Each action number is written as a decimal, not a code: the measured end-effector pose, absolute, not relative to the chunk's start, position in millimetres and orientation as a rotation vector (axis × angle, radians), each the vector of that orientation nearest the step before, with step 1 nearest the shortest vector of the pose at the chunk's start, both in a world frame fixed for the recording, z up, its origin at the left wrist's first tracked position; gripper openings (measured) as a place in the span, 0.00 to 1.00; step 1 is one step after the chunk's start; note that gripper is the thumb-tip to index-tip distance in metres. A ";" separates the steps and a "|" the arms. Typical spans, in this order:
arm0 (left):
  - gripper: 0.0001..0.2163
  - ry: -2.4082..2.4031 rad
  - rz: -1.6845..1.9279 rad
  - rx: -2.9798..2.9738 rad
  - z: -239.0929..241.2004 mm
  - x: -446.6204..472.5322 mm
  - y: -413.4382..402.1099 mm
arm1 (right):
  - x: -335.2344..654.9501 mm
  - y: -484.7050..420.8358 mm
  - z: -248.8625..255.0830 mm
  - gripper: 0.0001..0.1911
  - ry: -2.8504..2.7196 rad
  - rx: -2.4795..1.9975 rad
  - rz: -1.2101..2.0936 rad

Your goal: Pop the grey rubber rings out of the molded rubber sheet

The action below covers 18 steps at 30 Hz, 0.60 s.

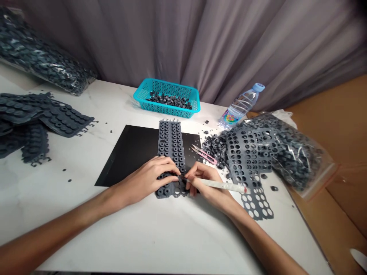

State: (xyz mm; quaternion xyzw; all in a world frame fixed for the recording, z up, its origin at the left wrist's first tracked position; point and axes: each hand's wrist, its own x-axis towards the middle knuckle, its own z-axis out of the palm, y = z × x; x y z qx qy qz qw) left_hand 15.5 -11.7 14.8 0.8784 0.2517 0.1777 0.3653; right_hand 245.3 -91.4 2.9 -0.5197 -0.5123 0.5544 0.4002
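A dark grey moulded rubber sheet point(172, 139) with rows of round ring-shaped parts lies lengthwise on a black mat point(132, 149). My left hand point(151, 173) lies across the sheet's near half, thumb and index finger closed on it close to its right edge. Some holes near that corner have no rings in them. In my right hand point(205, 179) is a slim white pen-like tool point(226, 185), its handle pointing right. The tool's tip meets the sheet by my left fingertips; the fingers hide the exact contact.
A turquoise basket point(166, 110) of small black parts stands behind. Pink thread snips point(205, 154), a loose pile of parts point(216, 147), a water bottle point(242, 105), a punched-out sheet point(248, 168) and a filled bag point(304, 156) are right. More rubber sheets point(65, 118) and a bag point(43, 57) lie left.
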 end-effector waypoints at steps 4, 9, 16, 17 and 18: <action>0.08 0.644 0.446 2.260 15.6 14.9 -11.7 | 243.7 -91.7 3.5 0.02 -1.333 -1.329 1.405; 0.08 0.630 0.430 2.303 16.5 14.9 -11.4 | 242.2 -91.8 3.5 0.03 -1.375 -1.344 1.380; 0.07 0.626 0.425 2.334 18.2 16.4 -12.2 | 241.3 -91.8 2.0 0.02 -1.358 -1.348 1.382; 0.07 0.627 0.427 2.336 18.6 16.5 -12.2 | 241.0 -91.7 2.1 0.02 -1.358 -1.341 1.386; 0.07 0.628 0.430 2.340 19.2 16.7 -12.2 | 240.8 -91.7 2.3 0.02 -1.359 -1.338 1.388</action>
